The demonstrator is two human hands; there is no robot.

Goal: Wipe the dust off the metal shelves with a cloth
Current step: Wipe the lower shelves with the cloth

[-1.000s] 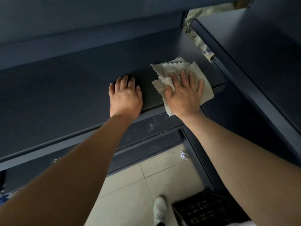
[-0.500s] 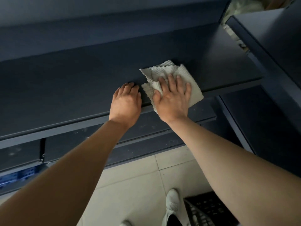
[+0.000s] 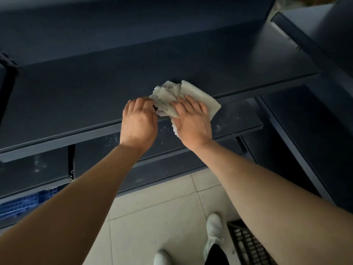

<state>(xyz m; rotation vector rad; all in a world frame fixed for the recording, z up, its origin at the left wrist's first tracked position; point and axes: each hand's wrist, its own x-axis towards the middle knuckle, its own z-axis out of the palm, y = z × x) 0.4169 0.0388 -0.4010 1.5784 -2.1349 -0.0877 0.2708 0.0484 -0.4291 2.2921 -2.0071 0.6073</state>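
Cloth (image 3: 198, 96) is bunching under the flat right fingers (image 3: 189, 101). The left fingers (image 3: 137, 103), flat earlier, are now pinching its edge, likely refolding it.

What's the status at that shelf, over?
Right hand flat on cloth, left hand pinching its edge. Cloth bunched on shelf near front lip. Lower shelf dusty. Nothing blocking.

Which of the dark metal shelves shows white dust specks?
The lower shelf, directly below the one the cloth lies on: white specks dot it, while the upper shelf looks evenly dark.
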